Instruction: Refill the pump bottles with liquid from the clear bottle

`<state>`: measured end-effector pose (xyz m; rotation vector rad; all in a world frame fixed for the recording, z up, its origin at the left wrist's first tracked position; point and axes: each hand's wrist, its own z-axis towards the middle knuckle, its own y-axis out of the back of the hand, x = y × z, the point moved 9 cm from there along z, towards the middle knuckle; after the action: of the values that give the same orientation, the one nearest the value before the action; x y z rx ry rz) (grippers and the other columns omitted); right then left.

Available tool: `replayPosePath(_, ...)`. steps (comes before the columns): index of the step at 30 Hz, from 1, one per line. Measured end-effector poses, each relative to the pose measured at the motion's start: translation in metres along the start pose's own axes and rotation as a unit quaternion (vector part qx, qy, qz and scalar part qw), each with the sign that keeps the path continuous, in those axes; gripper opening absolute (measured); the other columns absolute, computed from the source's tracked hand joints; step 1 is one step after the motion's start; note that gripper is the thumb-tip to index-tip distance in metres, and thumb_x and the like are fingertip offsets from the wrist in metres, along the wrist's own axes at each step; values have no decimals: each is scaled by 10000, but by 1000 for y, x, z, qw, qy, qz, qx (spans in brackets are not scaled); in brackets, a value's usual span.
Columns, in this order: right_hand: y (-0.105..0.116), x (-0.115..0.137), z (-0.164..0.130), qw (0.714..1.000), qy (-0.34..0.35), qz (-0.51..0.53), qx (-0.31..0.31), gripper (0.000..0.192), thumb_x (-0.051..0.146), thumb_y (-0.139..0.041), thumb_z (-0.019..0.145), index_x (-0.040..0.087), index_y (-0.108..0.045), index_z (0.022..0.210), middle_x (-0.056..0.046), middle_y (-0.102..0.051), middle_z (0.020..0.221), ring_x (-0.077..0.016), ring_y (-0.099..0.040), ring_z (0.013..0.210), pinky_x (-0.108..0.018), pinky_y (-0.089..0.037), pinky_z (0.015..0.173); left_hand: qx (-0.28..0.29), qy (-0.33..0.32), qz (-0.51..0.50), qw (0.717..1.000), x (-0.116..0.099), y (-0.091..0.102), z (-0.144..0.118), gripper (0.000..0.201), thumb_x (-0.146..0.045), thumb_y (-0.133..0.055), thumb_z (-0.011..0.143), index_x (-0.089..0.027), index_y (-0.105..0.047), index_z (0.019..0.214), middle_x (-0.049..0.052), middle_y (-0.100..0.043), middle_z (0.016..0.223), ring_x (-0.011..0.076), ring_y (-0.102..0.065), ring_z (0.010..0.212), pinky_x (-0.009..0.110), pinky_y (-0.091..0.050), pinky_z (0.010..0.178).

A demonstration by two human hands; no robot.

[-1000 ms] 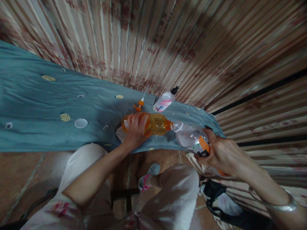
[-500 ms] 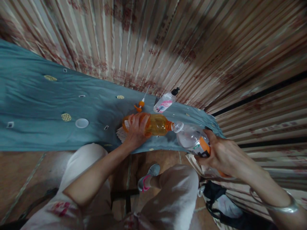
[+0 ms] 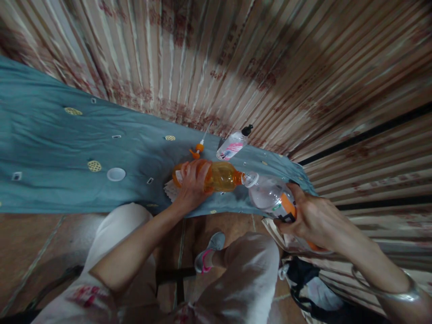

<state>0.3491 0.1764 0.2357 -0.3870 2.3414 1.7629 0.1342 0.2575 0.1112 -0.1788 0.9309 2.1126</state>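
Clear bottle's [image 3: 270, 194] base behind right hand [image 3: 312, 220]

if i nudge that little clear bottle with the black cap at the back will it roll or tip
The small clear bottle already lies on its side on the blue cloth, so tipping seems unlikely. Its rounded body would probably roll a little, though the soft, wrinkled cloth should slow it. It looks like light plastic, so a gentle push likely shifts it easily.

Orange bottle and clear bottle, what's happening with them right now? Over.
Left hand grips orange bottle. Right hand grips clear bottle, tilted, its mouth at the orange bottle's neck. Pump bottle lies behind, apart.
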Motion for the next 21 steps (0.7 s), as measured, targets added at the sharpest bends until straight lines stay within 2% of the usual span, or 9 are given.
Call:
replayPosePath(7,-4,-4,3,1000,-13,-8,8,547,388,-648,740,101,-496,1180,-65,-647,694,-285,-675,653,-289,-369,557,7,-7,7,1000,-2,0,0,795,-338,-757,748,-194,-358,1421,169,-578,1310,340,-547,1227,518,-390,1077)
replayPosePath(13,-5,-4,3,1000,-4,3,-9,502,391,-641,723,134,-504,1131,-17,-604,645,-242,-628,576,-277,-339,529,13,-7,7,1000,-1,-1,0,774,-367,-744,758,-179,-382,1417,174,-580,1310,343,-541,1234,514,-391,1074)
replayPosePath(21,-2,-1,2,1000,-1,12,-24,518,413,-627,721,120,-525,1135,-30,-627,648,-230,-631,572,-266,-340,514,26,0,0,1000,0,-4,-1,760,-330,-722,760,-189,-381,1424,179,-581,1322,349,-543,1231,520,-373,1076)
